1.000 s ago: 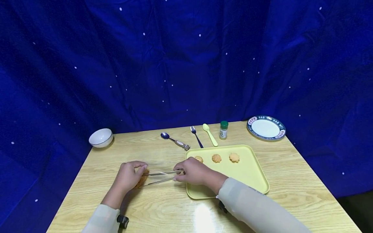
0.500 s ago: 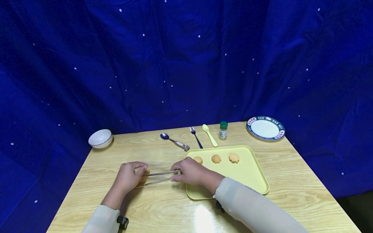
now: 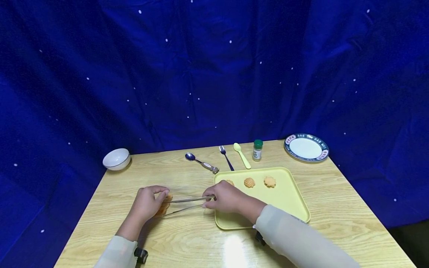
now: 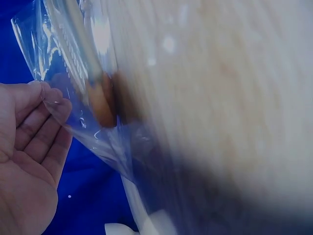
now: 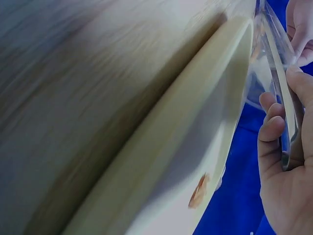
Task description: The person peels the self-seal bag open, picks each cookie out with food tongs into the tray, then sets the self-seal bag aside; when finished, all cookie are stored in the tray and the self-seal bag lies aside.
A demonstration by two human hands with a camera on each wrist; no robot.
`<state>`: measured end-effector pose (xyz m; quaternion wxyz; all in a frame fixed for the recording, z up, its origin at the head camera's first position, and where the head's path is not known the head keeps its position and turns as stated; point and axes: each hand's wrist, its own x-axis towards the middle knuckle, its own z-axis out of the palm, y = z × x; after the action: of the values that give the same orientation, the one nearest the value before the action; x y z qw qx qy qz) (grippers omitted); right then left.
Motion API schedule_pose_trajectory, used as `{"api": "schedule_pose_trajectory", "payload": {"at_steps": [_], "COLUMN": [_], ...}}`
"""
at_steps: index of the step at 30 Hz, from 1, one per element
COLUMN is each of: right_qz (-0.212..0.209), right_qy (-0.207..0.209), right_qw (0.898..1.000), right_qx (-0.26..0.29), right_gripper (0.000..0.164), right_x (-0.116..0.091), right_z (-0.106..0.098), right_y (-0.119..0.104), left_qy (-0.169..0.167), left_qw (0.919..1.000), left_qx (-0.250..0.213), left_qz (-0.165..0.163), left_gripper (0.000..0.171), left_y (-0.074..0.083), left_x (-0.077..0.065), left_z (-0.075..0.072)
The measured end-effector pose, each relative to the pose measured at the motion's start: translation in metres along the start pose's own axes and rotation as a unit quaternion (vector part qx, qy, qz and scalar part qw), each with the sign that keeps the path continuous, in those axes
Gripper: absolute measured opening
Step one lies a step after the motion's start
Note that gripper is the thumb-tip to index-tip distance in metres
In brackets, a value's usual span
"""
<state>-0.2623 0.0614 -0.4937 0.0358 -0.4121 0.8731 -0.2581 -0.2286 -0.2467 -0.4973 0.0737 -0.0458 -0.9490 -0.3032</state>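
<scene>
Dark blue cloth [image 3: 214, 74] flecked with white fills the upper frame of the head view, with a wood-grain table [image 3: 187, 245] across the lower part; at the lower left of that view the left hand [image 3: 147, 203] pinches the edge of a clear bag [image 4: 93, 134] between thumb and fingertips, the other fingers loosely bent; an orange-brown cookie [image 4: 101, 105] shows through the film, beside that hand; just right of it, the right hand [image 3: 224, 197] holds metal tongs [image 3: 189, 200], thumb on one arm and fingers on the other; the two arms stand apart and reach left to the cookie, though whether their tips grip it cannot be told.

Under the right hand, at lower centre right, lies a pale yellow tray [image 3: 278, 204]; a swirled cookie [image 3: 249, 182] and a flower-shaped cookie [image 3: 269, 181] sit on it, and a third cookie [image 3: 229, 182] is partly hidden by the hand; along the table's far side, from left to right, are a white bowl [image 3: 116, 159], a dark spoon [image 3: 190, 156], a fork [image 3: 226, 158], a yellow-green spoon [image 3: 242, 155], a green-capped jar [image 3: 257, 152] and a blue-rimmed plate [image 3: 305, 148].
</scene>
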Motion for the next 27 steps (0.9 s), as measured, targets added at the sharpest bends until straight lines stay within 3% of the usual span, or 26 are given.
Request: {"api": "schedule_pose_trajectory", "payload": {"at_steps": [10, 20, 27], "right_qz": [0.006, 0.030, 0.088], "right_qy": [0.037, 0.070, 0.081], "right_qw": [0.999, 0.996, 0.992], "right_qx": [0.020, 0.043, 0.052], "right_gripper": [0.007, 0.008, 0.014], "right_x": [-0.033, -0.078, -0.124], "right_z": [-0.020, -0.049, -0.076], "right_y": [0.025, 0.047, 0.062], "left_qy": [0.015, 0.016, 0.014], "left_qw": [0.9998, 0.9998, 0.9999], "left_qx": [-0.006, -0.010, -0.008], "left_qz": [0.010, 0.007, 0.006], "left_gripper": [0.024, 0.024, 0.026], "left_y": [-0.002, -0.004, -0.004], "left_x": [0.000, 0.000, 0.000], "left_z": [-0.003, -0.004, -0.004]}}
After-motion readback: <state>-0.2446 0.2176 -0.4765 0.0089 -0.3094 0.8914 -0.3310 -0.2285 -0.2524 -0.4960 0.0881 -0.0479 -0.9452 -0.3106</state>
